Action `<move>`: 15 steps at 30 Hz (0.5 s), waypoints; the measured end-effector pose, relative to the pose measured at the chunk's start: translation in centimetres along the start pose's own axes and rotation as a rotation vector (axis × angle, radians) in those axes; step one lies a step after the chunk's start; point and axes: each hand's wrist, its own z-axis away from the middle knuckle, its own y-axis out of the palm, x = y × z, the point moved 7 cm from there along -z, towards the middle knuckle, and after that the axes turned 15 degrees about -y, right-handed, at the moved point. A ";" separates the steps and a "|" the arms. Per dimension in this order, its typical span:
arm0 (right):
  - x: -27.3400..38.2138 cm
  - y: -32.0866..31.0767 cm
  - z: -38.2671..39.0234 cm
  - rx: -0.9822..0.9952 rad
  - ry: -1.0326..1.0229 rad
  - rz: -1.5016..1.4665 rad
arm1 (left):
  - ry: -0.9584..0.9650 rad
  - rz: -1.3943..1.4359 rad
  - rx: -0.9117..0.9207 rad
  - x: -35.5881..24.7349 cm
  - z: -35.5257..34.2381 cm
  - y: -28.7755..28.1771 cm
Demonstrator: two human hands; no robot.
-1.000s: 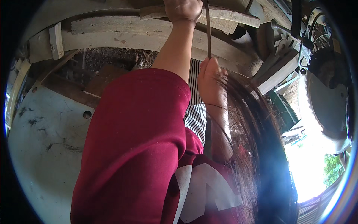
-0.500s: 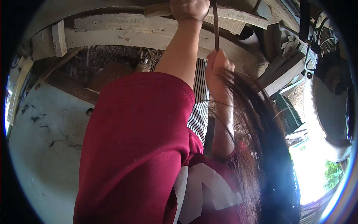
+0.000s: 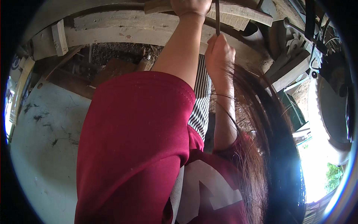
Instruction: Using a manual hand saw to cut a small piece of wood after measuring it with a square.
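Note:
My right hand (image 3: 220, 52) is closed around the near end of a thin, dark, flat strip (image 3: 217, 18). The strip runs straight away from me and leaves the picture at the top, so its kind is unclear. Just left of it, my left hand (image 3: 191, 6) is at the upper edge, over a pale wooden board (image 3: 158, 6). Only its back and wrist show; the fingers are out of the picture, and whether it presses on the board cannot be told. My wide dark red sleeve (image 3: 134, 123) fills the middle, and long dark hair hangs beside my right forearm.
A long pale beam (image 3: 123, 28) crosses the far side, with a short wooden block (image 3: 59, 37) against it. A light blue-grey panel (image 3: 48, 149) lies at left. To the right are a hammer-like tool (image 3: 294, 28), cables and a large white-rimmed object (image 3: 317, 108).
My right hand has moved away from me along the strip's line, nearer the beam, and less of the strip shows. My left hand has stayed nearly in place.

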 end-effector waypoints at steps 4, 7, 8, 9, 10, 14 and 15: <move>-0.6 0.2 1.4 -0.017 0.079 -0.017 | -0.054 -0.035 0.123 0.3 0.1 0.8; -0.2 -0.1 2.8 -0.016 -0.038 -0.035 | -0.056 -0.064 0.108 0.8 -0.1 0.3; -0.3 0.4 2.8 0.046 0.040 -0.073 | -0.044 -0.093 0.148 1.1 -0.2 0.4; -0.2 1.1 2.4 0.003 0.066 -0.139 | -0.032 -0.126 0.187 1.5 -0.4 0.5; -0.3 1.1 1.4 0.006 0.065 -0.132 | -0.038 -0.122 0.189 1.2 -0.4 0.5; 0.0 -0.4 -1.4 -0.052 -0.073 0.029 | -0.034 -0.008 0.193 -0.4 0.1 0.8; -0.2 -0.1 -1.0 0.001 -0.001 0.017 | -0.049 -0.040 0.206 -0.1 0.0 0.9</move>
